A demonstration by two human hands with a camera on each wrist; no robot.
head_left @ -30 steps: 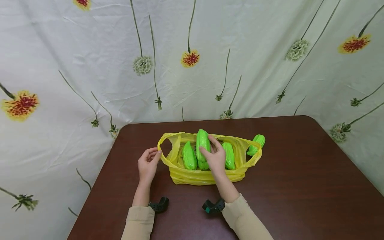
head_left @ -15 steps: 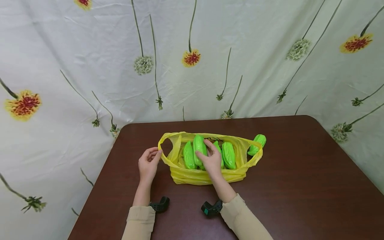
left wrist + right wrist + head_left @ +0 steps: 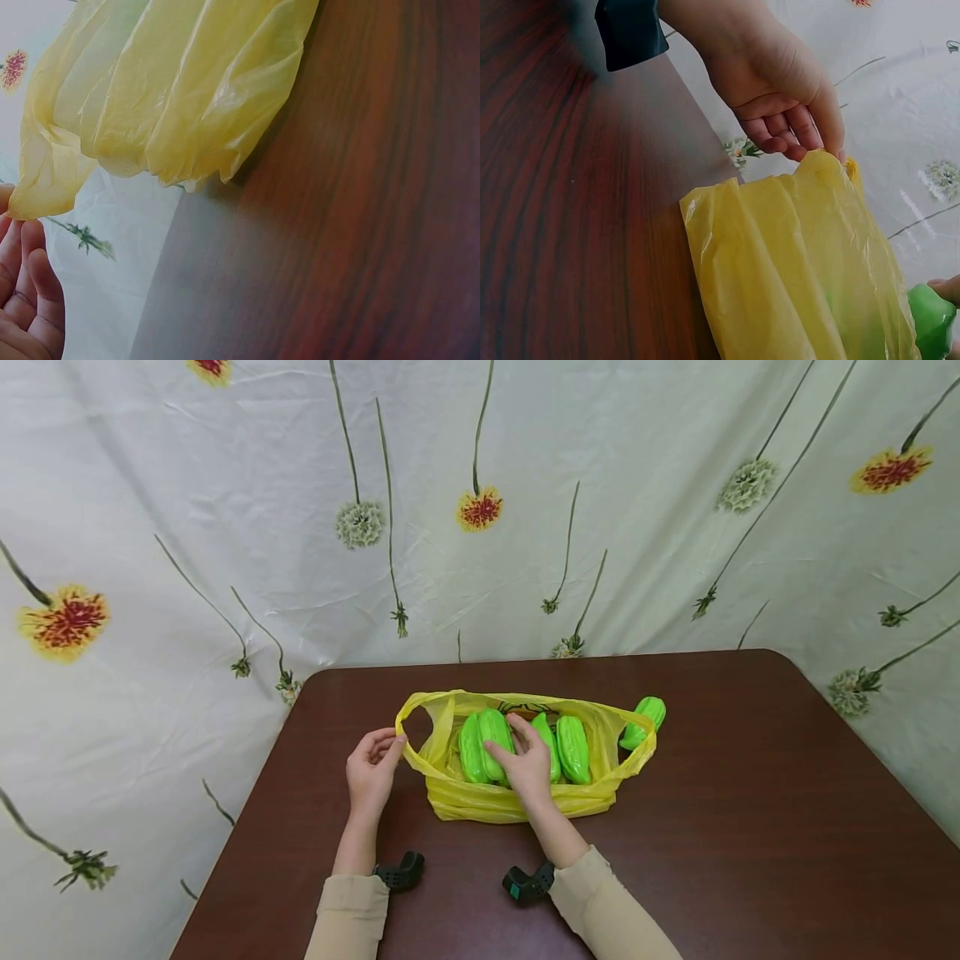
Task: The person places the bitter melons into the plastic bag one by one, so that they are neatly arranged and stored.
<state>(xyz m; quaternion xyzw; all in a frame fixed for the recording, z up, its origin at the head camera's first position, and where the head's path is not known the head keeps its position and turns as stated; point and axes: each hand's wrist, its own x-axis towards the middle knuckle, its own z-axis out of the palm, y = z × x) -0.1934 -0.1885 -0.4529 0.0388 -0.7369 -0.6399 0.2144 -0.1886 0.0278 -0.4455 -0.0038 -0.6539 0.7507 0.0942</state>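
In the head view, my left hand pinches the left handle loop of a yellow plastic bag between thumb and fingertips. The bag lies with its mouth spread wide. Inside, several bright green, ridged toy gourds rest side by side. My right hand reaches into the mouth and holds one green gourd, its thumb over the near side. Left of it leans another gourd; to the right lie two more, one a gourd by the bag's right side. Their lower ends are partly hidden.
One more green gourd lies on the brown table, behind the bag's right handle. A flower-printed cloth hangs behind the table. Each wrist carries a black camera mount, such as the right mount.
My right hand has lowered the gourd and moved it left, down into the bag beside the leftmost gourd. The gourds on the right now show more. My left hand stays at the handle.
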